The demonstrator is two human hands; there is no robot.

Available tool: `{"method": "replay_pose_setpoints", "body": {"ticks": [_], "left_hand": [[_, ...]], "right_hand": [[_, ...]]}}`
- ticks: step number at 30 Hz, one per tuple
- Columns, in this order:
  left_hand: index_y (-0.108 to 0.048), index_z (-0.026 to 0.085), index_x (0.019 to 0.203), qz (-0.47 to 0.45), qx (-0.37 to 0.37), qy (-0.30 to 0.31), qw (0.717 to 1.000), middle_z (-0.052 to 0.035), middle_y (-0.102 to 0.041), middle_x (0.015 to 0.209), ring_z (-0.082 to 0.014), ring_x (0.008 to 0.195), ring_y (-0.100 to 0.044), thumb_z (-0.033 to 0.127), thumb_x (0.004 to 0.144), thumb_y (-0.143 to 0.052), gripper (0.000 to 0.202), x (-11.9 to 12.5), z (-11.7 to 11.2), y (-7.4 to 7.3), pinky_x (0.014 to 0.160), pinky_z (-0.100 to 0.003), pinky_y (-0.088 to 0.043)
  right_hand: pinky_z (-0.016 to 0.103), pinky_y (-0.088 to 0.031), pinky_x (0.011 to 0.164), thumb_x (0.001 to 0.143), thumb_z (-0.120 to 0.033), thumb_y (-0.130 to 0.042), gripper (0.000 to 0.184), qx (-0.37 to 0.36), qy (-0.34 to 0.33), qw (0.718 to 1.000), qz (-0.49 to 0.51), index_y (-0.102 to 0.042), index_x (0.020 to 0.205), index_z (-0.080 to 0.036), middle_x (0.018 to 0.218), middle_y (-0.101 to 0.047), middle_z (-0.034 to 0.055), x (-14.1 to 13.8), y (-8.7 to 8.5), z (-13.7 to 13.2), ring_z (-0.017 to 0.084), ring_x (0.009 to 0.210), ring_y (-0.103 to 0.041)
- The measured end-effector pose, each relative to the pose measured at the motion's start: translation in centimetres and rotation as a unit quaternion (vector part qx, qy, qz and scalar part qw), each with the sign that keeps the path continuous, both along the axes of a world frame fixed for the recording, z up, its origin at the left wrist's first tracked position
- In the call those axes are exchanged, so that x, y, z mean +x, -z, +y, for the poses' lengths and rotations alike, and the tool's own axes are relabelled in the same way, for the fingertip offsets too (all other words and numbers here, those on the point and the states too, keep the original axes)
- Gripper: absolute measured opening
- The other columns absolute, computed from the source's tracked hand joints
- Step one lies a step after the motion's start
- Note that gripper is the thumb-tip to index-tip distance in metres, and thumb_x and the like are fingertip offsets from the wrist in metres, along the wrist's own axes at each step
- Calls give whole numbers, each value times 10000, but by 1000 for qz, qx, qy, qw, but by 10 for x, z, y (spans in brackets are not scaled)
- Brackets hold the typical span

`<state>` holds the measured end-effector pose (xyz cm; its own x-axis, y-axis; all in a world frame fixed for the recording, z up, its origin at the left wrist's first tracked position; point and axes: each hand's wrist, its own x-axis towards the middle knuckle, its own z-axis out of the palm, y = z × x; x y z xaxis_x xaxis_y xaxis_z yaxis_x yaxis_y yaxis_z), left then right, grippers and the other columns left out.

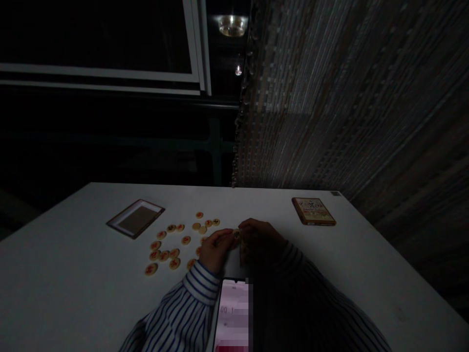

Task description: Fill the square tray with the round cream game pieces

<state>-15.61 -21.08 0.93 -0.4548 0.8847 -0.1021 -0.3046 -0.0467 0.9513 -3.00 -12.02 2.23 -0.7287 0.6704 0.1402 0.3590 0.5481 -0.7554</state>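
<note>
Hands meet near the middle of the frame: the left hand [215, 252] pinches a round game piece [236, 234] at its fingertips, while the right hand [262, 237] curls close against it, too shadowed to tell what it grips. Below and around them spreads the white counter [91, 293], with a beaded curtain [311, 98] filling the upper right. At the bottom centre lies a lit phone [234, 313], just beside the left cuff. An open tray [141, 218] rests at centre left, a flat box [315, 211] at centre right. Loose pieces [175, 263] scatter left of the hands.
</note>
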Motion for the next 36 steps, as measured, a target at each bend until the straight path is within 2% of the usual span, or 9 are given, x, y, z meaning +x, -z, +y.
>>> {"method": "replay_pose_setpoints", "body": {"ticks": [7, 12, 18, 23, 30, 36], "left_hand": [[-604, 104, 801, -16, 6, 27, 999, -76, -664, 738, -164, 689, -607, 255, 544, -659, 303, 0, 0, 4, 669, -278, -487], [-607, 109, 823, 39, 4, 29, 999, -79, -661, 763, -165, 718, -600, 262, 554, -648, 312, 1, -2, 2, 688, -272, -476], [-627, 129, 744, 108, -37, 13, 993, -59, -665, 680, -165, 664, -610, 231, 522, -660, 246, 2, -5, -10, 622, -241, -485], [-618, 130, 689, 134, -56, 8, 989, -43, -658, 626, -152, 619, -606, 217, 517, -660, 197, 2, -4, -9, 575, -217, -479], [-622, 138, 638, 129, -57, 6, 990, -30, -646, 570, -146, 572, -597, 238, 539, -647, 143, 3, -5, -12, 539, -216, -471], [-645, 136, 611, 122, -48, 13, 991, -44, -652, 585, -159, 569, -592, 272, 566, -617, 146, 1, -4, -15, 538, -237, -469]], "right_hand": [[222, -455, 588, 689, -250, -520, 145, -2, 19, 1000, -1, -552, 824, -207, 725, -637, -5, 0, -2, -1, 121, 662, -590], [222, -462, 605, 704, -255, -507, 164, -6, -13, 1000, 17, -568, 843, -194, 758, -640, 12, 2, -5, -1, 122, 686, -592], [227, -466, 653, 719, -267, -500, 180, 14, -50, 998, 42, -598, 839, -176, 792, -643, 28, 2, -6, -1, 125, 723, -588], [254, -466, 681, 713, -250, -509, 194, 71, -92, 992, 42, -612, 848, -157, 816, -641, 58, 2, -2, 2, 143, 746, -586], [256, -469, 674, 731, -265, -491, 217, 107, -94, 989, 50, -610, 877, -158, 824, -638, 65, 3, 4, 4, 143, 747, -585], [253, -467, 689, 721, -242, -496, 202, 99, -84, 991, 35, -612, 863, -156, 829, -641, 64, 3, 1, 4, 143, 765, -585]]}}
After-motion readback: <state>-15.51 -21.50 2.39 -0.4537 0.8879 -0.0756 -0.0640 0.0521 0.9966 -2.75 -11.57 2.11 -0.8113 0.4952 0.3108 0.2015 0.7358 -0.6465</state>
